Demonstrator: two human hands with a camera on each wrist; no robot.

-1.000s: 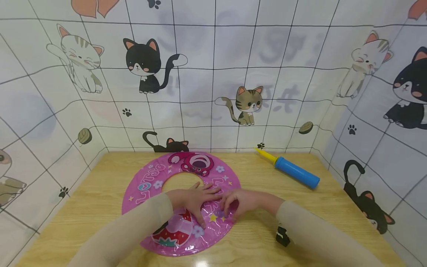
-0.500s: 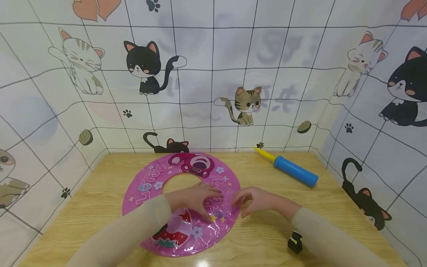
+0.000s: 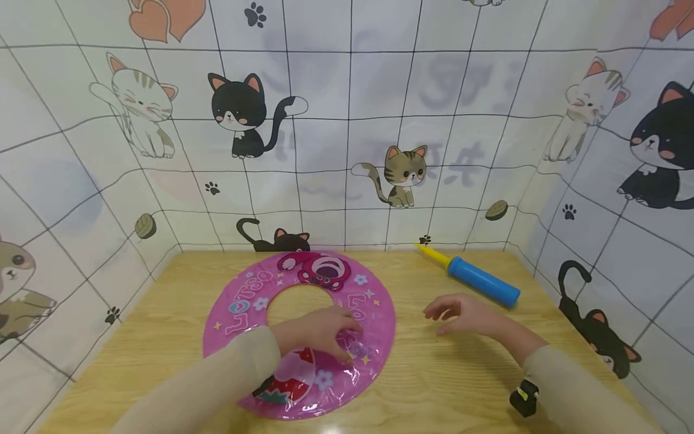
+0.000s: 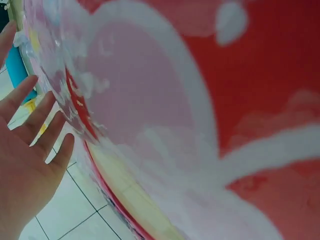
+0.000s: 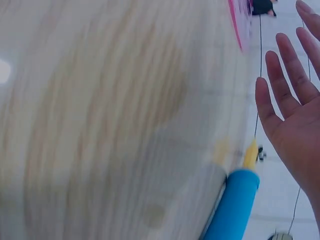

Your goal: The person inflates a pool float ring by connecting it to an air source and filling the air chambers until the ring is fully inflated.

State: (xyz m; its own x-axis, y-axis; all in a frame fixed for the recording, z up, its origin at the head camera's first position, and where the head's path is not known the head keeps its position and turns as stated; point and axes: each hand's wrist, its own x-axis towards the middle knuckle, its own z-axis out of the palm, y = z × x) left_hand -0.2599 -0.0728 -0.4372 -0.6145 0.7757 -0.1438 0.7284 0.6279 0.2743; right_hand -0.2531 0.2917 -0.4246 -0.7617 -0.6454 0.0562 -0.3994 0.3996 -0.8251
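Pink ring [image 3: 374,334]: lying on the bench [image 3: 434,386], lower left of the frame's centre.
Left grip [image 3: 321,331]: hanging wide over the ring's right band; contact unclear.
Right grip [image 3: 463,314]: hovering right of centre, gaping loosely.
Blue pump [image 3: 481,281]: lying just above the right grip.

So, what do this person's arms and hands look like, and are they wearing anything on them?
Plain cream long sleeves cover both arms: the left sleeve and the right sleeve. The left hand and right hand are bare, with no gloves or rings showing. A small black block with a yellowish mark sits by the right cuff.
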